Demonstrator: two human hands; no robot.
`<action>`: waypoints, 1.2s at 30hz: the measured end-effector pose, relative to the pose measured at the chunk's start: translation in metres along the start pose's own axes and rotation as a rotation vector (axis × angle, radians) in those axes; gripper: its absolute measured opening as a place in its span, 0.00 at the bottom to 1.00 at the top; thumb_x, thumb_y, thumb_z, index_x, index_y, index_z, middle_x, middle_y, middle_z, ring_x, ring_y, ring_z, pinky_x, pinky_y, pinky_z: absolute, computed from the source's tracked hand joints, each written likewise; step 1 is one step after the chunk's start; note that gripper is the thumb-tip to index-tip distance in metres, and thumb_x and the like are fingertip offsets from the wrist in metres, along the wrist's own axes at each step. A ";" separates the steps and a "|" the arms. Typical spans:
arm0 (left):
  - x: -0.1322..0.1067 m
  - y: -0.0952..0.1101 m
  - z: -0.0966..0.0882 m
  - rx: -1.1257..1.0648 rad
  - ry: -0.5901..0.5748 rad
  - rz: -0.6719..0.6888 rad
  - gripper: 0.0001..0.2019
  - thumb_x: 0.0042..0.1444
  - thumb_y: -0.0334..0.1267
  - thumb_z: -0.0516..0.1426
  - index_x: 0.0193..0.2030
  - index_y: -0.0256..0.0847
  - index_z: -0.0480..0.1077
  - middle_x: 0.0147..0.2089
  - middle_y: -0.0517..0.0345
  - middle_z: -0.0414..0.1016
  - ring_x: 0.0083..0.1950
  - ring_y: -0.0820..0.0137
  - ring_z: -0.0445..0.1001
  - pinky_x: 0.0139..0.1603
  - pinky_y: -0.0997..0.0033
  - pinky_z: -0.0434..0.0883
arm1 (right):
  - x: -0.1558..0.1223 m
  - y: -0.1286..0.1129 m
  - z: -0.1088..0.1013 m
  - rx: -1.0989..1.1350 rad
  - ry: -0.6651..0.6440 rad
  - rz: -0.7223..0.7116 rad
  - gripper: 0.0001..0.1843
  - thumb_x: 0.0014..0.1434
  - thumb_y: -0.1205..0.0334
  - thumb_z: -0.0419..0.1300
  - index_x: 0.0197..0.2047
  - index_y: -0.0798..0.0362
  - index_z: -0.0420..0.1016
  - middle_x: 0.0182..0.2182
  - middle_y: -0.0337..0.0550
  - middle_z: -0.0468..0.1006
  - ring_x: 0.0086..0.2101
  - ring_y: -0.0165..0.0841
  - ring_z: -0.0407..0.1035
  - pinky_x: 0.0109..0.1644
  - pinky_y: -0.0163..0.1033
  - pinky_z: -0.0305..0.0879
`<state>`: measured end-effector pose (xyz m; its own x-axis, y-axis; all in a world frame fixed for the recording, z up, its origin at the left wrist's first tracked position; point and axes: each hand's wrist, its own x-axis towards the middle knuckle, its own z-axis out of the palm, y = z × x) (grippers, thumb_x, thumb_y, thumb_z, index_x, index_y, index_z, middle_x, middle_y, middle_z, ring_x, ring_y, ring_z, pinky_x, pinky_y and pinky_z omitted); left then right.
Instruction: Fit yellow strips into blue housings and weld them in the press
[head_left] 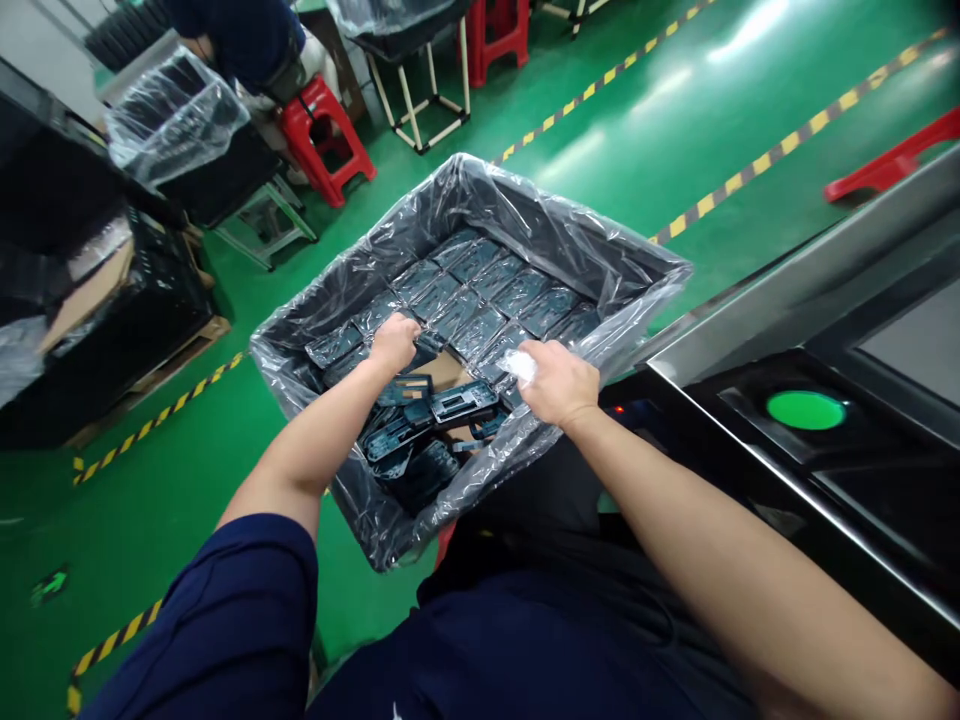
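Observation:
A black bin [540, 215] lined with clear plastic film [637, 320] stands before me, tilted in my view. Inside are rows of dark, flat parts in clear plastic bags [454, 315]. Loose dark plastic housings [465, 400] lie jumbled in the near corner, beside a patch of brown cardboard [446, 372]. My left hand [396, 343] is closed over the bagged parts on the left; what its fingers hold is hidden. Above the bin's right side, my right hand [559, 383] is closed on a crumpled clear plastic bag [519, 366].
To my right is a machine with a large green button [806, 410] and a metal edge. A person sits at the back left on a red stool [326, 140], near another plastic-lined bin [176, 110]. Yellow-black tape [750, 170] marks the green floor.

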<state>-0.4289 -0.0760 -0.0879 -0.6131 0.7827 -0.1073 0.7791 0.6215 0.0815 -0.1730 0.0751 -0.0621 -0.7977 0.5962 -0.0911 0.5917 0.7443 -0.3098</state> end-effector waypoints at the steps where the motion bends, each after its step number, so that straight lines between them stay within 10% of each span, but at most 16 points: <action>1: -0.010 -0.005 -0.006 -0.070 0.097 0.036 0.13 0.61 0.29 0.50 0.40 0.37 0.77 0.43 0.48 0.75 0.48 0.64 0.72 0.53 0.67 0.68 | 0.000 0.000 0.000 0.000 0.000 -0.002 0.21 0.55 0.57 0.58 0.53 0.43 0.72 0.45 0.44 0.75 0.42 0.41 0.72 0.39 0.40 0.65; 9: -0.070 -0.011 -0.028 -0.379 0.630 0.116 0.11 0.62 0.36 0.54 0.34 0.41 0.76 0.34 0.55 0.75 0.40 0.67 0.72 0.45 0.66 0.70 | 0.000 0.000 0.000 -0.005 0.006 0.011 0.21 0.56 0.58 0.58 0.55 0.42 0.71 0.46 0.45 0.75 0.42 0.42 0.72 0.41 0.41 0.66; 36: -0.139 0.026 -0.061 -0.612 0.669 -0.066 0.08 0.53 0.41 0.63 0.39 0.42 0.77 0.31 0.61 0.80 0.34 0.70 0.78 0.43 0.69 0.74 | 0.000 0.000 0.000 -0.037 -0.011 -0.006 0.22 0.58 0.56 0.56 0.56 0.43 0.71 0.47 0.46 0.75 0.43 0.43 0.72 0.41 0.43 0.66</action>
<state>-0.3310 -0.1662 -0.0106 -0.7504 0.4823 0.4520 0.6518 0.4256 0.6278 -0.1737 0.0750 -0.0623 -0.8022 0.5886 -0.1004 0.5908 0.7583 -0.2756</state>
